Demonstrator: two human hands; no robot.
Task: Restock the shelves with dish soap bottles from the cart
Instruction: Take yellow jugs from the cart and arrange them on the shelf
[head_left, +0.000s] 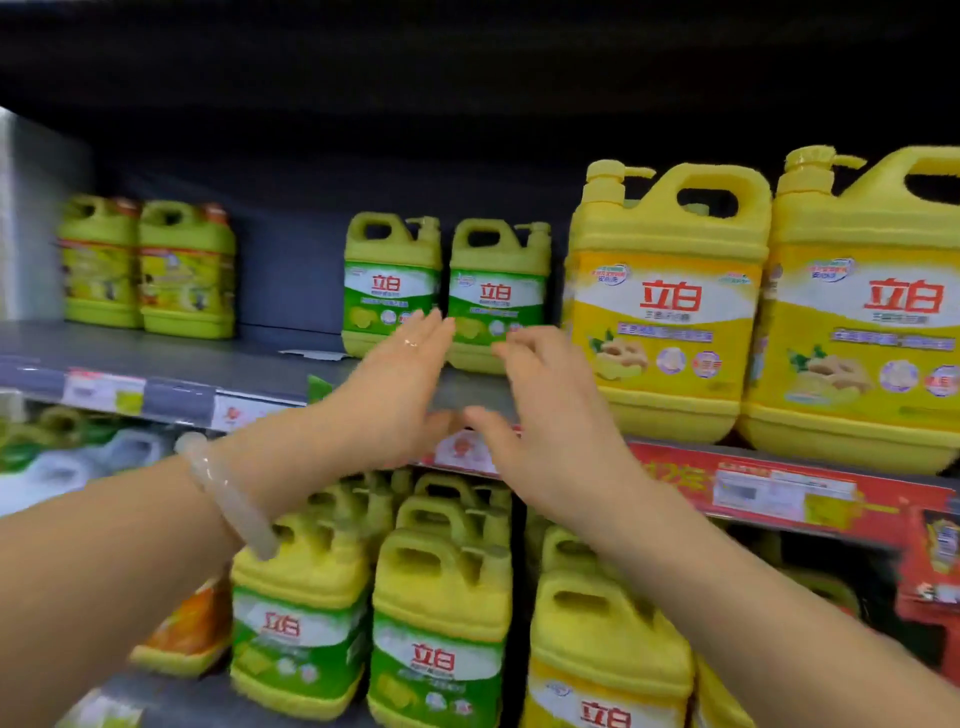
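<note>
Reaching up to the middle shelf (171, 358), both hands are empty. Far left of frame: two blurred yellow-green bottles (148, 267) set back. Left hand (400, 384), fingers straight and together, nears the two green-label bottles (444, 291) at centre; right hand (545, 410), fingers loosely bent, holds nothing. Likely squaring them up or pulling them to the front edge. Right of frame: big yellow jugs (758, 306) already fronted. Cart not in view; more soap bottles fill the lower shelf.
</note>
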